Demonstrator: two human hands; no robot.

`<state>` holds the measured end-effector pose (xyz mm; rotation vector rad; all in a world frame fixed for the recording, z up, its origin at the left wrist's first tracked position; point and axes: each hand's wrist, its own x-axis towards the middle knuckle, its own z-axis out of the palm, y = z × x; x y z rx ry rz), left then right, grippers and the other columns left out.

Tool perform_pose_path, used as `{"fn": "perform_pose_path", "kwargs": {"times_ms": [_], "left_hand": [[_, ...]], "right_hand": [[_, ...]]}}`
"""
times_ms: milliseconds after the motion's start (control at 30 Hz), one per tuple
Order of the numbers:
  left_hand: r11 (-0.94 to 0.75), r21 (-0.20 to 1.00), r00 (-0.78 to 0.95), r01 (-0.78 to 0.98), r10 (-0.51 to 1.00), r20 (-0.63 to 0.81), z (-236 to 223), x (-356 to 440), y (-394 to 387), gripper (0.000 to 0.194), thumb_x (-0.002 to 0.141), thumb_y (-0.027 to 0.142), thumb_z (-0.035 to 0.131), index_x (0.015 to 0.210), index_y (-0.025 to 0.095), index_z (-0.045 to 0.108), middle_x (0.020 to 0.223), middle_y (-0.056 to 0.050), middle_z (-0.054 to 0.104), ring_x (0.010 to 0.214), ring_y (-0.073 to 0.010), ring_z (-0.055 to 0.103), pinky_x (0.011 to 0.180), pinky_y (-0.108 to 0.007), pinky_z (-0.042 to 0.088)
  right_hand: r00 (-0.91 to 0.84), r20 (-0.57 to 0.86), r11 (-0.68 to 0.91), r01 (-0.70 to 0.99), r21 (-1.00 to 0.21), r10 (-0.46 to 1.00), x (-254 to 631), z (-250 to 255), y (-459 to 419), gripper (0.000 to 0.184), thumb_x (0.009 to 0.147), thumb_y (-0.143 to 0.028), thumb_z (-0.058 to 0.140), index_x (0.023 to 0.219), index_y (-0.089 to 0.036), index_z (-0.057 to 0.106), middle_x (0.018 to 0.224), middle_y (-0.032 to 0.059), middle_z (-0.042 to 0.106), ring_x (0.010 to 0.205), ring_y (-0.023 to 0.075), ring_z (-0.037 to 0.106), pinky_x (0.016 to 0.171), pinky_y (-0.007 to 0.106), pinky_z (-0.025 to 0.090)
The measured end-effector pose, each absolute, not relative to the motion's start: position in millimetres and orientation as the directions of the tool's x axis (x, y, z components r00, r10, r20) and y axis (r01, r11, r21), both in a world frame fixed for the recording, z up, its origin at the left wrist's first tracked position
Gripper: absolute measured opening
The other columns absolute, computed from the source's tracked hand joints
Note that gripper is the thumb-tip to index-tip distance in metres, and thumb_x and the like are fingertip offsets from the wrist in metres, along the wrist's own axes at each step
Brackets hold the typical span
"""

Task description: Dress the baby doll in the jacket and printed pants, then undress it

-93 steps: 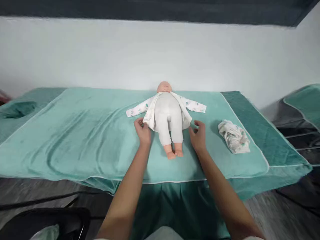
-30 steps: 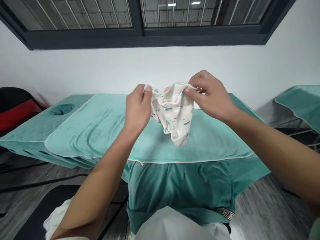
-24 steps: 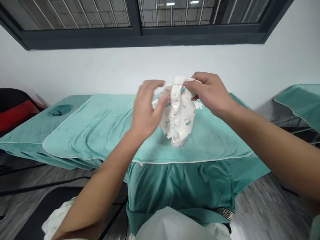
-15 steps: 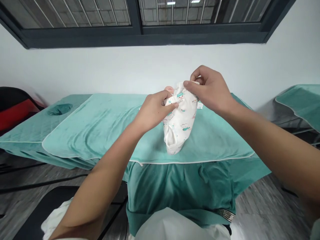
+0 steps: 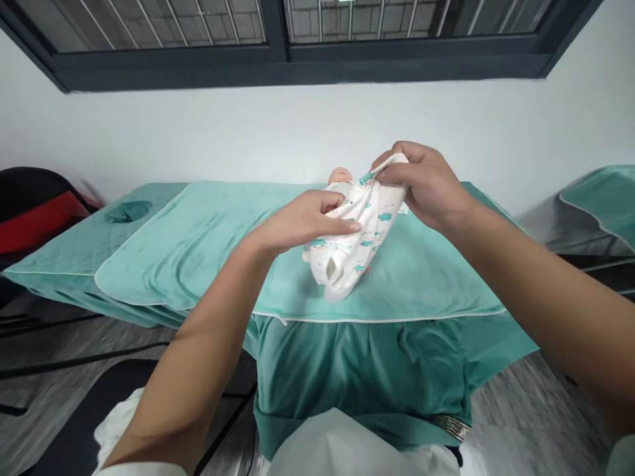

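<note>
Above the green-covered bed point(image 5: 223, 244) I hold a white diaper point(image 5: 370, 235) with a teal and small coloured print, tilted with its upper end to the right. A leg opening shows low on its left side. My left hand point(image 5: 315, 218) grips the left edge, its thumb across the front and its fingers partly hidden inside or behind the material. At the upper right, my right hand point(image 5: 421, 178) pinches the waistband between thumb and fingers. Just behind the diaper lies a doll, with its head point(image 5: 340, 174) showing; most of its body is hidden.
A small white tag or packet point(image 5: 403, 208) lies behind my right hand. The bed has a face hole point(image 5: 127, 211) at its left end. White cloth point(image 5: 116, 423) rests on a black chair point(image 5: 69, 423) at lower left. A red-and-black chair point(image 5: 42, 218) stands at far left.
The diaper has tilted and been pulled to the upper right by my right hand. My left thumb has slid further across its front. More of the doll's head shows.
</note>
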<state>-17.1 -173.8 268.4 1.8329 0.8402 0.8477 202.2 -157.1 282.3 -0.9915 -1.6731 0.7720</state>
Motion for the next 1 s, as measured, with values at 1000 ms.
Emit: {"fn": "perform_pose_path", "kwargs": {"times_ms": [1000], "left_hand": [[-0.024, 0.954, 0.292, -0.300, 0.949, 0.116, 173.1, 20.2, -121.3, 0.046, 0.082, 0.052, 0.072, 0.109, 0.015, 0.068, 0.102, -0.008, 0.076, 0.099, -0.0264, 0.071, 0.093, -0.039, 0.053]], "right_hand": [[-0.318, 0.047, 0.080, 0.093, -0.992, 0.947, 193.4, 182.9, -107.2, 0.043, 0.070, -0.055, 0.084, 0.090, -0.017, 0.075, 0.086, 0.0055, 0.075, 0.075, 0.0200, 0.069, 0.068, 0.030, 0.054]]}}
